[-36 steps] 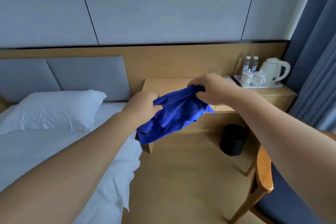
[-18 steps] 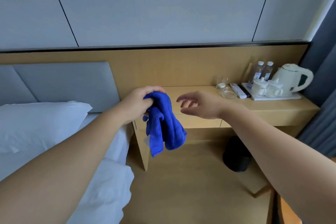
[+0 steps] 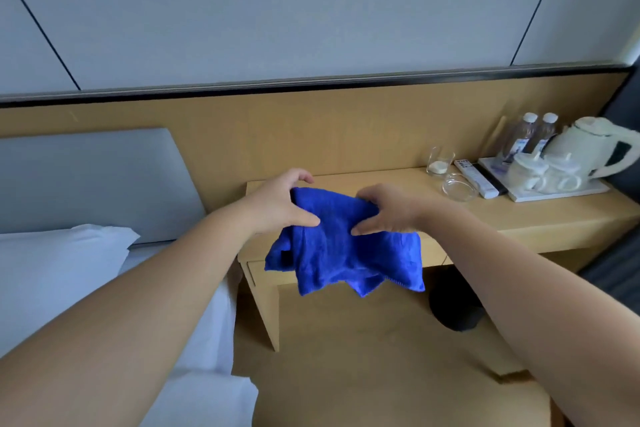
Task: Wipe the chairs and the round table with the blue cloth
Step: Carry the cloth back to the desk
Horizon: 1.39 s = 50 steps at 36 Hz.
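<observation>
Blue cloth (image 3: 346, 253), one, gripped by left hand (image 3: 280, 204) and right hand (image 3: 388, 210); two bottles (image 3: 528, 130), two cups (image 3: 526, 172).

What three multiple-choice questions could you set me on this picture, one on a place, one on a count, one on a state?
1. Where does the kettle stand? A on the bed; B on the tray at the desk's right end; C on the floor.
2. How many water bottles are beside the kettle? A one; B two; C four.
3. How is the blue cloth held? A gripped by the left hand and the right hand, in the air; B lying flat on the desk; C by one hand alone.
Answers: 1 B, the kettle sits on the white tray. 2 B, two capped bottles show. 3 A, both hands grip its top while it hangs.
</observation>
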Available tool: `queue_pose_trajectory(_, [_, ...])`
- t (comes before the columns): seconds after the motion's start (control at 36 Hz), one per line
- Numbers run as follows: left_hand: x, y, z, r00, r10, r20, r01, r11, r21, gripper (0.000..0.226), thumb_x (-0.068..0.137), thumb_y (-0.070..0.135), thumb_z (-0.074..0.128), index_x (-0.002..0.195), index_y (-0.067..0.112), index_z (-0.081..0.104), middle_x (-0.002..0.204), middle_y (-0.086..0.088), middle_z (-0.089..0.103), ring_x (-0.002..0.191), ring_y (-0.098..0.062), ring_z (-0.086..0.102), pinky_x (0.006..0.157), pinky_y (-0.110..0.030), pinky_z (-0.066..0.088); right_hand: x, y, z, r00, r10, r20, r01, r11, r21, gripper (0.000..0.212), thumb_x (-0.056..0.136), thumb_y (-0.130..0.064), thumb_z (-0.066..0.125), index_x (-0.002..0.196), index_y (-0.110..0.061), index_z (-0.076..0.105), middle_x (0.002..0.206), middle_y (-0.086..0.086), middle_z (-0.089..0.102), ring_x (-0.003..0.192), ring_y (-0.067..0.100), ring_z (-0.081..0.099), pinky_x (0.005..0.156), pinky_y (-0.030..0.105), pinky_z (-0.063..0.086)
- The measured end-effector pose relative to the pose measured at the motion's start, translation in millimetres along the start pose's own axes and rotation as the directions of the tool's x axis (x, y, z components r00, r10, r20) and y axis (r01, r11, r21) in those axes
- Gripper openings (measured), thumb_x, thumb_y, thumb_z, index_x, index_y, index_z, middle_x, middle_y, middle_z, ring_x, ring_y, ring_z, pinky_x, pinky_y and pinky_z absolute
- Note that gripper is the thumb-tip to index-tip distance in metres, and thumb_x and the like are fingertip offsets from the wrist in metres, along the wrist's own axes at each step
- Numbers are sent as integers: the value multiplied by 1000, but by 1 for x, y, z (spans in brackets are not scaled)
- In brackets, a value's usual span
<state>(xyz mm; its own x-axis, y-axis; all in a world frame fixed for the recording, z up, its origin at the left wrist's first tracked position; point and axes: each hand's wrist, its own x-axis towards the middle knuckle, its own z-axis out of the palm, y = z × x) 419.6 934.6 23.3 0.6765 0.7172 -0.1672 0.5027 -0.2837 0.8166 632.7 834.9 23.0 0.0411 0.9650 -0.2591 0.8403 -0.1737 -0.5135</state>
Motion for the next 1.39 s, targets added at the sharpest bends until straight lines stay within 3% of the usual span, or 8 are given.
queue_pose_trajectory(0.28, [99, -54, 8, 997, -9, -78, 17, 995, 100, 36, 81, 11, 68, 112, 24, 54, 99, 11, 58, 90, -9, 58, 73, -24, 49, 93, 63, -10, 969, 75, 235, -67, 997, -41, 29, 70, -17, 57, 92, -34, 65, 88, -7, 66, 87, 20, 62, 77, 42, 52])
queue_pose_trajectory(0.39, [148, -72, 20, 991, 8, -137, 10, 992, 127, 35, 86, 9, 62, 117, 21, 52, 105, 8, 55, 95, -13, 54, 78, -25, 47, 142, 94, -15, 987, 51, 151, -43, 997, -59, 29, 75, -12, 52, 95, -29, 65, 90, -7, 64, 87, 19, 58, 74, 36, 49])
queue_pose_trajectory(0.58, [245, -102, 27, 963, 152, -221, -80, 949, 304, 36, 84, 2, 54, 91, 36, 43, 98, 11, 45, 86, -14, 49, 68, -28, 41, 234, 147, -25, 981, -175, -88, 119, 889, -442, 22, 82, -13, 53, 102, -17, 58, 97, -1, 59, 89, 24, 54, 63, 32, 40])
queue_pose_trajectory(0.64, [259, -115, 34, 955, 172, -241, -81, 935, 345, 34, 82, -1, 56, 102, 25, 50, 107, 9, 49, 89, -17, 52, 72, -33, 45, 251, 165, -15, 958, -260, -124, 163, 844, -510, 23, 85, -11, 53, 107, -13, 59, 102, 3, 58, 93, 27, 53, 64, 31, 38])
queue_pose_trajectory(0.83, [264, -182, 93, 998, 57, -7, -46, 860, 508, 44, 79, -7, 54, 115, 18, 57, 118, 5, 57, 110, -22, 54, 81, -26, 40, 263, 218, 60, 952, -29, 306, 188, 843, -504, 43, 91, -22, 53, 133, -17, 46, 134, 7, 39, 117, 29, 44, 86, 35, 44])
queue_pose_trajectory(0.92, [252, -198, 105, 999, 27, 33, -39, 873, 486, 46, 78, -7, 55, 117, 17, 56, 127, 6, 54, 133, -18, 38, 96, -22, 33, 252, 228, 72, 958, -11, 285, 138, 892, -430, 55, 91, -27, 54, 143, -20, 38, 147, 6, 28, 127, 27, 35, 95, 37, 44])
queue_pose_trajectory(1.06, [245, -188, 95, 996, 9, 89, -57, 834, 549, 54, 84, 34, 62, 133, 22, 46, 145, 10, 39, 140, -9, 23, 111, -20, 15, 244, 221, 67, 949, 37, 312, 107, 896, -432, 55, 92, -26, 53, 145, -22, 38, 151, 3, 28, 132, 25, 35, 97, 35, 42])
queue_pose_trajectory(1.39, [190, -65, -35, 978, 94, -188, 32, 819, 573, 55, 94, 39, 50, 143, 22, 33, 146, 1, 38, 129, -20, 41, 105, -34, 35, 192, 87, -53, 999, -4, -38, -13, 902, -432, 56, 94, -38, 54, 146, -28, 36, 146, -4, 40, 128, 22, 45, 98, 39, 45])
